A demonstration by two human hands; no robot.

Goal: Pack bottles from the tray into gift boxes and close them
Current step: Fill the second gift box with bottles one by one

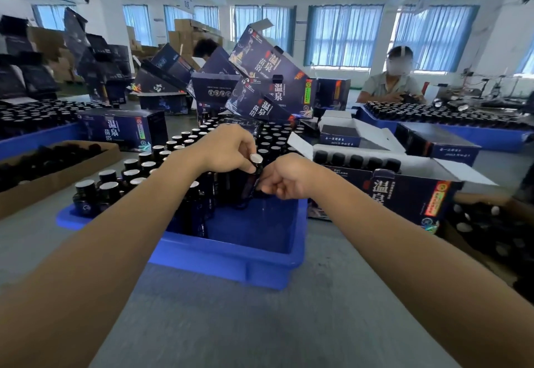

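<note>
A blue tray (pixel 231 255) stands on the near part of the grey table (pixel 260 324). Its left and far parts are filled with upright bottles (pixel 133 174) of dark glass, with flat caps whose tops look silver-white. Above the middle of the tray both hands hold one bottle (pixel 255 169), a little tilted, with its pale cap top facing up. The left hand (pixel 228 151) grips it from above, fingers curled round the cap and neck. The right hand (pixel 284 178) pinches its lower body with curled fingers. Just right of the tray is an open gift box (pixel 404 197), dark blue with Chinese characters, its flaps white inside. A row of packed bottles (pixel 357 161) with black caps stands in its white insert. Farther away, closed gift boxes (pixel 265 78) lie in a heap, and another person (pixel 393 84) sits at the far right.
</note>
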